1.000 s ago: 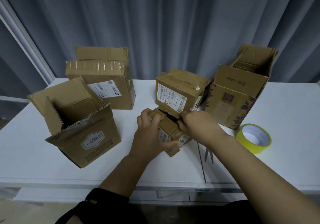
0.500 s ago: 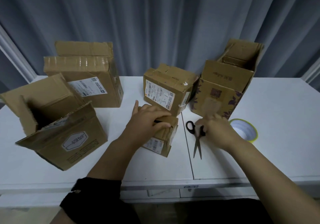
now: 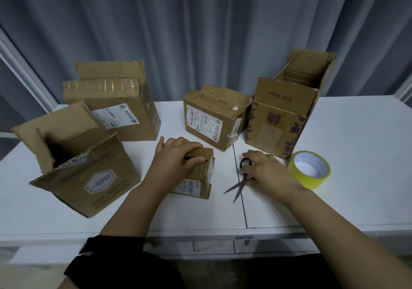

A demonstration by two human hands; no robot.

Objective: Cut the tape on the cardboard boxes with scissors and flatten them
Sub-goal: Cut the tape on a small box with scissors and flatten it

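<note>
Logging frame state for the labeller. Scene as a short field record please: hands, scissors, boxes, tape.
left hand: grips small brown cardboard box from above
right hand: lies over handles of black-handled metal scissors; grip unclear
scissors: flat on white table, blades slightly apart
other boxes: open cardboard box front left; taped cardboard box back left; labelled cardboard box mid back; tall purple-printed cardboard box, open; none flattened
tape: yellow tape roll lying flat, right of right hand

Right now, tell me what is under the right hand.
Under the right hand lie the scissors on the table: one black handle loop and the parted blades show. The other loop and any finger grip are covered.
</note>
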